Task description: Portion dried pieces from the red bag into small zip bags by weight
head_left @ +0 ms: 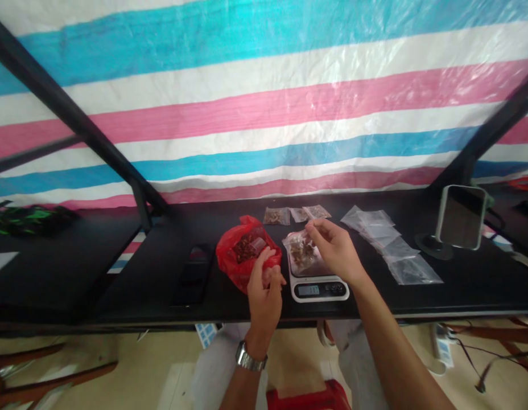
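Left hand [265,290], grip closed on red plastic bag [234,267] of dried red pieces on black table [136,310]; clear bag [300,253] of brown pieces on digital kitchen scale [319,289]; right hand [334,250], grip pinched at that bag's top edge, hold unclear

The red plastic bag [242,256] is thin, glossy and creased, and the clear plastic pouches [411,270] are smooth, shiny film. The digital scale [319,289] has a white gloss plastic housing, and the tabletop [375,210] is smooth matt black. The wristwatch [251,356] is polished metal links, and the striped tarpaulin [264,114] is sheeny woven plastic.
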The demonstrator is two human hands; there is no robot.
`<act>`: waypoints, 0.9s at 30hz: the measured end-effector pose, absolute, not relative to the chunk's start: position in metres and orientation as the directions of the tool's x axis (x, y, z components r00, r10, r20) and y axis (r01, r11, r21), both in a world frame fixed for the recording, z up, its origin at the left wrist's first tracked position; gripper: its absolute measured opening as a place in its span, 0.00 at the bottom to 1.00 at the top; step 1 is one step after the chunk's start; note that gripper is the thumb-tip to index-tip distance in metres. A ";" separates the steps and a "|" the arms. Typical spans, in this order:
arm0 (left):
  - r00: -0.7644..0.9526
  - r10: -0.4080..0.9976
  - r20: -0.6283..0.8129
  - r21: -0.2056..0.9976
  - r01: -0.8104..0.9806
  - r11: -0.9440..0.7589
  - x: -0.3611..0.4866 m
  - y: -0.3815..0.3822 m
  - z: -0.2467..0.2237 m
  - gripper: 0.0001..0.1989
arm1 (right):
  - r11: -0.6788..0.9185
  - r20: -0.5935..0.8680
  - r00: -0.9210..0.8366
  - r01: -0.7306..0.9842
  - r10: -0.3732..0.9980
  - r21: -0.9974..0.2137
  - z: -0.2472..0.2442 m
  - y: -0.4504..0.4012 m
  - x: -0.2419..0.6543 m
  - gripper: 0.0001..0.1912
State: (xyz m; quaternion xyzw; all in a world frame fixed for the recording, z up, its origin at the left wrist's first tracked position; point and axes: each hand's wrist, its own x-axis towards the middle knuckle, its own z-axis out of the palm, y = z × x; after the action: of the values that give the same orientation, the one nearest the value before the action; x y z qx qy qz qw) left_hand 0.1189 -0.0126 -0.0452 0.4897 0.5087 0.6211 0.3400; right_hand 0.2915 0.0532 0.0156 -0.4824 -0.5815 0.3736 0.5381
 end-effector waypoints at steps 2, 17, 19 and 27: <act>-0.231 0.968 0.096 0.982 -0.138 -0.131 0.126 -0.014 -0.038 0.21 | 0.249 0.257 0.034 0.147 0.966 -0.957 0.021 0.052 0.270 0.22; -0.109 0.952 -0.286 0.545 -0.836 0.068 0.110 0.002 -0.027 0.19 | 0.284 0.182 -0.292 0.360 0.939 -0.889 0.021 0.059 0.213 0.18; -0.081 0.957 -0.278 0.537 -0.839 0.085 0.109 0.000 -0.028 0.18 | 0.305 0.192 -0.296 0.406 0.936 -0.861 0.021 0.057 0.213 0.18; -0.046 0.979 -0.199 0.554 -0.829 0.074 0.111 -0.003 -0.032 0.23 | 0.355 0.245 -0.281 0.466 0.928 -0.810 0.018 0.056 0.212 0.16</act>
State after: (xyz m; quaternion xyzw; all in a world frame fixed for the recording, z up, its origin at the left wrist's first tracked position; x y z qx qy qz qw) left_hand 0.1110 -0.0033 -0.0325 0.1339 0.2790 0.6672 0.6775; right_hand 0.2118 0.0563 0.0176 -0.4731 -0.7364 0.3138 0.3681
